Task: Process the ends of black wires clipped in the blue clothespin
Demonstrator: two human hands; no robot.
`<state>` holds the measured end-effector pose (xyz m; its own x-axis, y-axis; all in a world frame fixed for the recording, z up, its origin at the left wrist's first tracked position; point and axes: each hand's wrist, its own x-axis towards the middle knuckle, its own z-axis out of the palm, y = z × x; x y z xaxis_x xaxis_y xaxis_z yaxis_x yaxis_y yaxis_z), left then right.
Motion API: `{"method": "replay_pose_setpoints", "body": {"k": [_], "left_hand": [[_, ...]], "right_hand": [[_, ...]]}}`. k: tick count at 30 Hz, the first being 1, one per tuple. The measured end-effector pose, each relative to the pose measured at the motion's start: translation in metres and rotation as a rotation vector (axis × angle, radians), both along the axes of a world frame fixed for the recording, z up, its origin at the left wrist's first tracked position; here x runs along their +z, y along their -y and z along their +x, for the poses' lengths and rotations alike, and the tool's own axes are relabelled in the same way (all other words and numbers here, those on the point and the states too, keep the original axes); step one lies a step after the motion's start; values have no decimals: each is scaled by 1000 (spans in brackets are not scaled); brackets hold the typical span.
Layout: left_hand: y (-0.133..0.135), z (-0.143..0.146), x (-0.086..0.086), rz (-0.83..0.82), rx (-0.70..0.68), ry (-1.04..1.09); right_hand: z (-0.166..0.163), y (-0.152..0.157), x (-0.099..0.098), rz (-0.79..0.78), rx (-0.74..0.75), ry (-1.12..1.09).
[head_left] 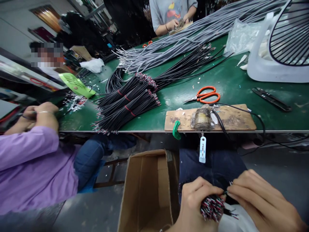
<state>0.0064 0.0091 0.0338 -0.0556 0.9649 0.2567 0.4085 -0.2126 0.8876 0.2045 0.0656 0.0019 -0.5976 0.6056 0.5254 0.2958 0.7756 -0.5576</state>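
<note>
Low at the right, above my lap, my left hand point(193, 203) is wrapped round a bundle of black cables point(212, 207), whose red, white and black wire ends face up. My right hand point(263, 196) is closed in a pinch at a dark cable end beside the bundle, with its fingertips meeting those of my left hand. Thin stripped wires show just above the right fingertips. At the table edge before me, a small motor point(202, 119) sits on a wooden board point(236, 117), with a light blue tag-like piece point(202, 149) on its shaft.
Orange-handled scissors point(205, 95), black snips point(271, 98) and tied black cable bundles point(127, 100) lie on the green table point(178, 87). Grey cables point(169, 48) run behind them. A fan point(263, 61) stands right, an open carton point(147, 190) below. Co-workers sit left and opposite.
</note>
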Motion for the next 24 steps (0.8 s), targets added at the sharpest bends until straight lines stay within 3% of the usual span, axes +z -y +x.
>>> {"method": "replay_pose_setpoints", "body": {"k": [7,15,19,24], "left_hand": [[0,-2,6,-8,-8,-36],[0,1,8,52,11,26],[1,1,5,54,-4,12],[2,1,2,66,-1,17]], "right_hand": [[3,2,3,-107,42,75],[-8,1,7,-249,32,-159],[-15,-4,14,-303,109,-161],[-14,-6,17,-348,98,-131]]}}
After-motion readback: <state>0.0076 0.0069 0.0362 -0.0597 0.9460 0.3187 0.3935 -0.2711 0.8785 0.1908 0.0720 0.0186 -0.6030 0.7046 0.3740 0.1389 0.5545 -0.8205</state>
